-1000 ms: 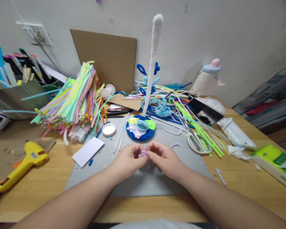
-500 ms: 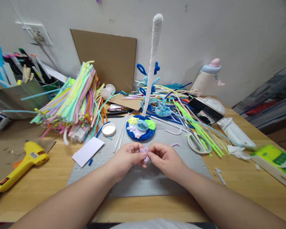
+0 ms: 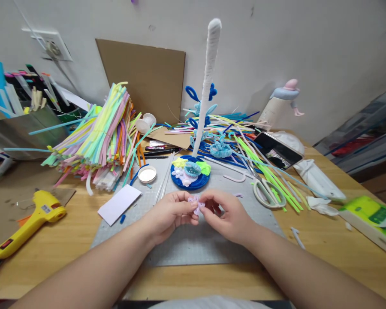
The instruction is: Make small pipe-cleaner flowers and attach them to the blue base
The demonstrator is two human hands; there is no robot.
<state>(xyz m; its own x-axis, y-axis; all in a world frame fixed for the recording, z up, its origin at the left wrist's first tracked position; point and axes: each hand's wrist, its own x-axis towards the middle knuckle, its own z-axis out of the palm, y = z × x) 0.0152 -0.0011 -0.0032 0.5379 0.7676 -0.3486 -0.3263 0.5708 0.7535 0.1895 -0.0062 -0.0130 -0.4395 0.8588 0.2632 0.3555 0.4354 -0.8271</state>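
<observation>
A small lilac looped flower shape (image 3: 197, 206) is pinched between both hands above the grey cutting mat (image 3: 193, 253). My left hand (image 3: 172, 214) grips its left side between thumb and fingers. On its right side, the thumb and forefinger of my right hand (image 3: 228, 216) are closed on it. Just beyond my hands stands a round blue fuzzy base (image 3: 196, 183) bearing yellow, green, white and light-blue pieces. A tall white wrapped stem (image 3: 207, 77) rises at its back edge, with blue loops and leaf shapes around it.
A yellow glue gun (image 3: 35, 219), pipe cleaner bundle (image 3: 99, 137) and white card (image 3: 119, 205) lie left. Scissors (image 3: 266, 193), green pipe cleaners (image 3: 276, 184) and a phone (image 3: 276, 150) lie right. A small white dish (image 3: 147, 174) sits beyond my left hand.
The lilac shape has turned slightly between my fingers, showing more of its loops. My right hand's fingers have shifted a little on it, and my left fingers have moved slightly.
</observation>
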